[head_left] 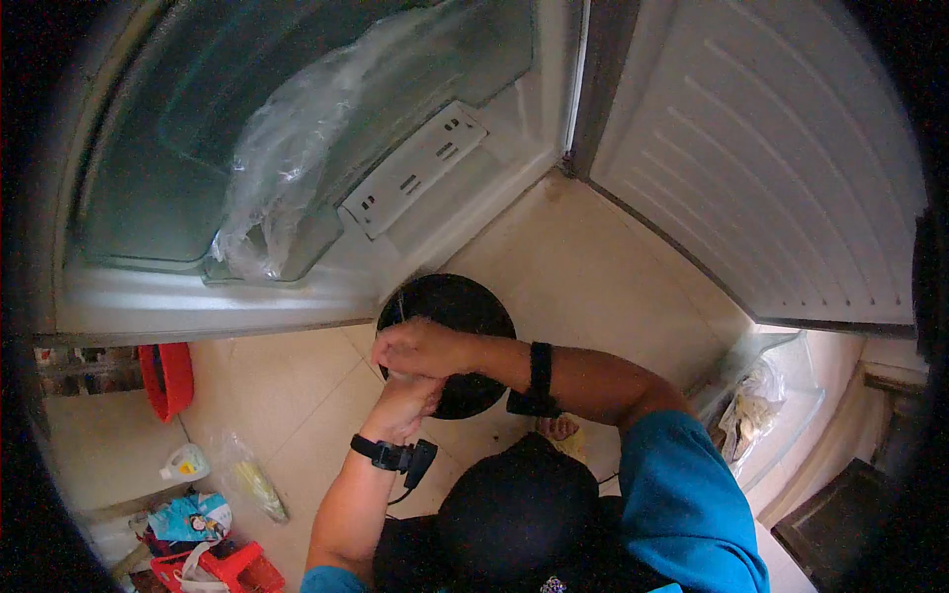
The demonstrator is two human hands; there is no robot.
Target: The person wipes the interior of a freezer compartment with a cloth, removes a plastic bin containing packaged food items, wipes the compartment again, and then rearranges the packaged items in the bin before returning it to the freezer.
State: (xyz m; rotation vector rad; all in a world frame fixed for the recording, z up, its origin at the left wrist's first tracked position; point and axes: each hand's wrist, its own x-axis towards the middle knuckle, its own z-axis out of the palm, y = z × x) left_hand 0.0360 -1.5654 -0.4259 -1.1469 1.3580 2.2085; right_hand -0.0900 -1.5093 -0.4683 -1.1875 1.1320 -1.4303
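Note:
My right hand [424,347] and my left hand [409,406] meet over a round black container [471,393] on the floor. The right lies above the left, and the two touch. Whether anything is held between them cannot be seen. Behind them stands an open refrigerator [356,302] with glass shelves [148,200]. A crumpled clear plastic bag [296,141] rests on one shelf, above a white panel [415,174] that bears writing.
The refrigerator door [741,178] hangs open at the right, a bag [752,408] in its lower bin. On the tiled floor at left lie a bagged vegetable [256,482], a white bottle [185,463], a blue packet [193,517], a red basket [256,567] and a red tub [169,385].

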